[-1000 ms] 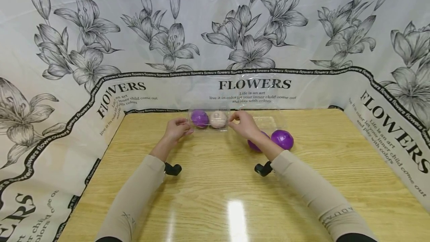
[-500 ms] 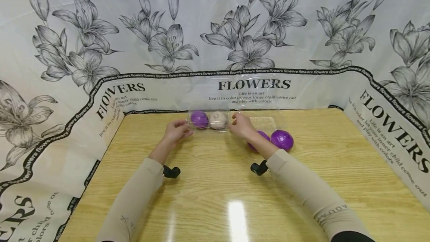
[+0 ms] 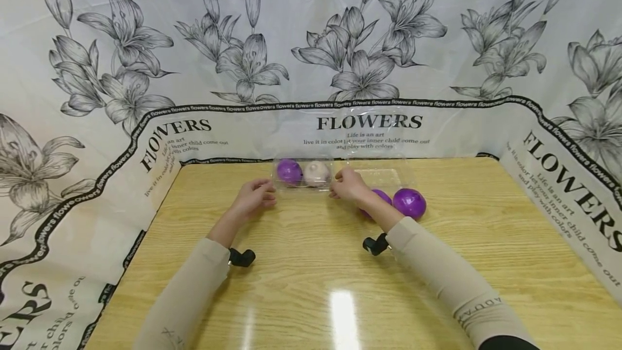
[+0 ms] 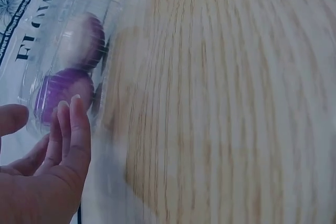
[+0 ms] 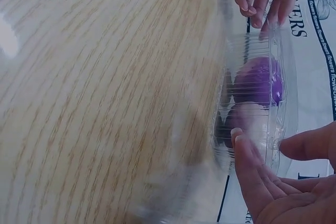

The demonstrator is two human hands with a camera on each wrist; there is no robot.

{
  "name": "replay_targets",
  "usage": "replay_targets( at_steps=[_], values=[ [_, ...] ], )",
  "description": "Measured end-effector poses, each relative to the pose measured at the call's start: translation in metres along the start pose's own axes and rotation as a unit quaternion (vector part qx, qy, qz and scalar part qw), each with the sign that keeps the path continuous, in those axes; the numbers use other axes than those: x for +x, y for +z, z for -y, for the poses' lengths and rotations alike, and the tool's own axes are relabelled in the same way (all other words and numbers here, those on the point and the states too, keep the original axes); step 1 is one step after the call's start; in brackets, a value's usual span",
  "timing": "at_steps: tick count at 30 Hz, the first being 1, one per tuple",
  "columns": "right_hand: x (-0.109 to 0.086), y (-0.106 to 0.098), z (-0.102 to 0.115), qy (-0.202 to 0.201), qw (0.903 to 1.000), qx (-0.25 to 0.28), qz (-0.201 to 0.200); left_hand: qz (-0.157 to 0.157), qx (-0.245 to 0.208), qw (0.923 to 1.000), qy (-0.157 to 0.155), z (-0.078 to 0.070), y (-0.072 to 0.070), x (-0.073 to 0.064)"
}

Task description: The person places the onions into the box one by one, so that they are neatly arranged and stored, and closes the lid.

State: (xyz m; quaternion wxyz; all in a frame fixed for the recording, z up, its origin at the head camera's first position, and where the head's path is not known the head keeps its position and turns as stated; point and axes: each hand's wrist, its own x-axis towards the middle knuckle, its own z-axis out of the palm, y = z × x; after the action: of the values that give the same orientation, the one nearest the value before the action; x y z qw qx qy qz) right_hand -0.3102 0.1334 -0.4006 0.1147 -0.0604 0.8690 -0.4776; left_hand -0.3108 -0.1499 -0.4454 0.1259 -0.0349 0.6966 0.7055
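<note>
A clear plastic clamshell box (image 3: 302, 188) lies at the back of the table, its lid down. Inside sit a round purple object (image 3: 289, 172) and a whitish round object (image 3: 317, 173) with a small nub, side by side; their kind is unclear. My left hand (image 3: 254, 197) is beside the box's left end, fingers fairly straight and slightly apart from it in the left wrist view. At the right end, my right hand (image 3: 347, 183) has its thumb by the rim and straight fingers (image 5: 247, 161) along the front wall; whether they touch is hard to tell.
Another clear box (image 3: 381, 177) stands open right of the first, its transparent lid raised against the flower-print cloth (image 3: 369, 80). Before it lie a purple round object (image 3: 409, 203) and a second purple object (image 3: 381, 196), partly behind my right forearm. The wooden table (image 3: 301, 263) reaches forward.
My left hand has drawn back a little toward me and left from the box's end. My right fingers have loosened and dropped slightly. The box and round objects have stayed put.
</note>
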Motion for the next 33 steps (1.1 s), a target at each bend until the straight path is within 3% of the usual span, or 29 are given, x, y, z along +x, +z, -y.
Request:
replay_targets(
  at_steps=[5, 13, 33],
  values=[
    [0.0065, -0.0012, -0.0020, 0.014, 0.9987, 0.047, 0.015, -0.008, -0.017, 0.9998, 0.003, -0.0044, 0.0064, 0.0016],
    [0.0095, 0.0001, -0.0026, 0.047, 0.9887, 0.139, 0.032, -0.018, -0.027, 0.9995, 0.006, -0.0074, 0.0098, 0.0038],
    [0.0076, 0.0021, -0.0013, 0.062, 0.9866, 0.150, 0.013, -0.012, -0.035, 0.9992, 0.013, -0.0017, 0.0085, 0.0061]
  ],
)
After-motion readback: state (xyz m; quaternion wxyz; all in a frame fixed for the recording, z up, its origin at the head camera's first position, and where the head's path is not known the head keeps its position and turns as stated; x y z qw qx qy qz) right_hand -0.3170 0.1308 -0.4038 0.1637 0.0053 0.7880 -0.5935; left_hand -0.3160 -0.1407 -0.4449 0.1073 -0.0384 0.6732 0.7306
